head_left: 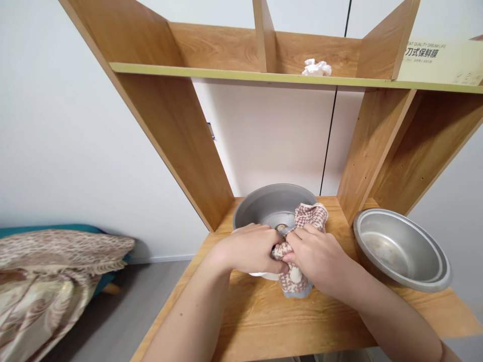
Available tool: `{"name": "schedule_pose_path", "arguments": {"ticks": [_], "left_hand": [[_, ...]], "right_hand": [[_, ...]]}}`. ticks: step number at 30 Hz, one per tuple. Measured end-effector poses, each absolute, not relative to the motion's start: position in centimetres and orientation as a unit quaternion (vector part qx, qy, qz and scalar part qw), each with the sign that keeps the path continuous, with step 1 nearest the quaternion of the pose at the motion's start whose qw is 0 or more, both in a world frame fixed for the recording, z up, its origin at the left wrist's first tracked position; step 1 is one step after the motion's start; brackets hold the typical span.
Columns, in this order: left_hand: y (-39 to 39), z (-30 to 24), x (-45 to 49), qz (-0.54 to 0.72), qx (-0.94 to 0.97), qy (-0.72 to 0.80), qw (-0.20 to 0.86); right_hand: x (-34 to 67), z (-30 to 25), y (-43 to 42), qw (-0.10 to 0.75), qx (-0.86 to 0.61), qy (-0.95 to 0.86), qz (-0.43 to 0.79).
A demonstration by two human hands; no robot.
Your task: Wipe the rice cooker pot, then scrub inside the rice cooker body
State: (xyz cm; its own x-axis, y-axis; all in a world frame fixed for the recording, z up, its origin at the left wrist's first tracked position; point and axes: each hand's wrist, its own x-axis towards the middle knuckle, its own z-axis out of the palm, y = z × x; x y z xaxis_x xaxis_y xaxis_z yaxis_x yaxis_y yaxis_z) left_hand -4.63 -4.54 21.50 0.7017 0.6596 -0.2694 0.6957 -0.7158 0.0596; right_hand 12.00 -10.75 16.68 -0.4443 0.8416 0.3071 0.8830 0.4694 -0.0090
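My left hand (253,248) is closed over a white object (264,275), of which only a sliver of rim shows below the fingers. My right hand (320,254) is closed on a brown-and-white patterned cloth (306,217) and presses it against something small and metallic between the two hands. Both hands sit at the near rim of a grey metal pot (264,203) on the wooden shelf board (264,317). The cloth drapes over the pot's rim and hangs below my right hand.
A shiny steel basin (400,249) leans in the right compartment. Wooden dividers (181,136) rise on either side. A crumpled white tissue (316,68) lies on the upper shelf, beside a printed box (441,60). A patterned blanket (49,271) lies low at the left.
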Motion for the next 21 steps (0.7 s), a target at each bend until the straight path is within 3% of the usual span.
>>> {"name": "schedule_pose_path", "arguments": {"ticks": [13,21], "left_hand": [[-4.6,21.5,-4.6,-0.130,0.917,0.371,0.062],[-4.3,21.2,-4.7,-0.137,0.919,0.364,0.060]], "right_hand": [[11.7,16.6,-10.3,0.184,-0.489,-0.851,-0.050],[11.1,16.0,-8.7,0.106,-0.525,-0.844,-0.003]]}}
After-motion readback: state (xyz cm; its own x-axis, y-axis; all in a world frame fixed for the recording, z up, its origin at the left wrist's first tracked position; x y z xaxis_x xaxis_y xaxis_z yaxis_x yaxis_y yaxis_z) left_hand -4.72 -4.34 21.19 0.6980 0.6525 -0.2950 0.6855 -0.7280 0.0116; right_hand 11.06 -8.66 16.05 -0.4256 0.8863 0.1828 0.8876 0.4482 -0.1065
